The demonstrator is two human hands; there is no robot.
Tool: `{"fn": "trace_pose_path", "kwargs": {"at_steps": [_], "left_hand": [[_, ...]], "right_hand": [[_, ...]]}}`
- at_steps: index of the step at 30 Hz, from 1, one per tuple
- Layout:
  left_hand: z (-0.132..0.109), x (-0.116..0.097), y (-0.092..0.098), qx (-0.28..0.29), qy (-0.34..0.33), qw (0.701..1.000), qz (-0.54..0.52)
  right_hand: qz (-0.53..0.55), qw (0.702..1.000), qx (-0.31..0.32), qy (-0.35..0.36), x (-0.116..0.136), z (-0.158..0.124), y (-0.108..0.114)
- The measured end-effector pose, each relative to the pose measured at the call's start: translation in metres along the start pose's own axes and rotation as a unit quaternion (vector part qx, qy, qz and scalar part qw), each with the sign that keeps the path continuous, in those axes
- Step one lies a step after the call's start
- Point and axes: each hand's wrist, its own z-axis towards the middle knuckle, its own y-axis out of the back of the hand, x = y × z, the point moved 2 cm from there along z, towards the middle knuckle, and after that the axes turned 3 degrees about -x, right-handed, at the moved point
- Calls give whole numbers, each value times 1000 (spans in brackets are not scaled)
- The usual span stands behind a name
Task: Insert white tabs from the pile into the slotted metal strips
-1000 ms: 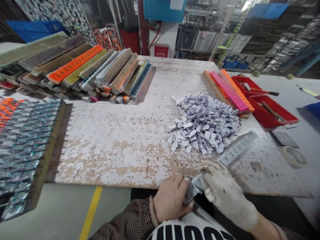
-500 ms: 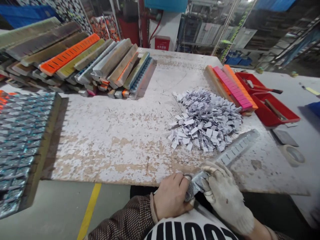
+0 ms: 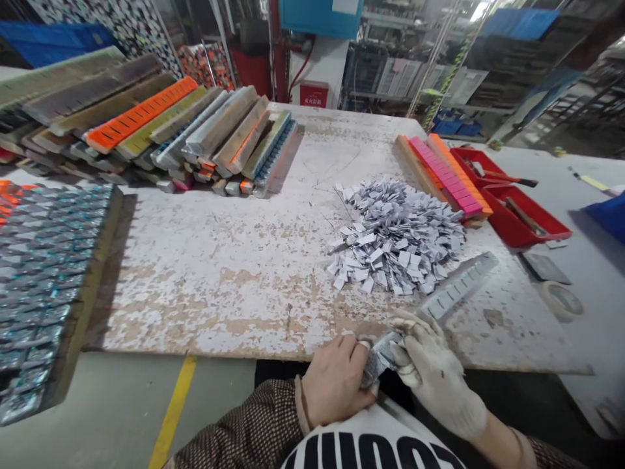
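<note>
My left hand (image 3: 336, 379), bare with a pale band on one finger, is wrapped round the near end of a grey slotted bar (image 3: 383, 357) at the table's front edge. In a white knit glove, my right hand (image 3: 430, 371) has its fingers bent together against the same bar; whatever they pinch is hidden. Beyond the glove, a grey length with a row of slits (image 3: 459, 286) slants up to the right across the table. It lines up with the held part, but the glove covers any join. Just behind lies a heap of small white-grey chips (image 3: 400, 238).
Slotted bars (image 3: 146, 124) in several colours are stacked at the back left. A board of grey-blue strips (image 3: 43, 286) stands at the left. Pink and orange bars (image 3: 446, 176), red trays (image 3: 527, 215) with tools and a tape roll (image 3: 562, 299) lie to the right.
The view has shifted slightly, so the table's right side sits a little further left. Both hands stay at the bar, with only a slight movement of the gloved fingers.
</note>
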Motion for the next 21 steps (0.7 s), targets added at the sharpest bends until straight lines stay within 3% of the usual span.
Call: {"fn": "trace_pose_path", "kwargs": {"at_steps": [9, 16, 21], "left_hand": [[-2, -3, -1, 14, 28, 999, -8], [3, 0, 2, 63, 24, 997, -25], [3, 3, -1, 45, 36, 998, -30]], "right_hand": [[-2, 1000, -27, 12, 0, -7, -3], [3, 999, -31, 23, 1, -5, -8], [33, 999, -22, 9, 0, 2, -10]]}}
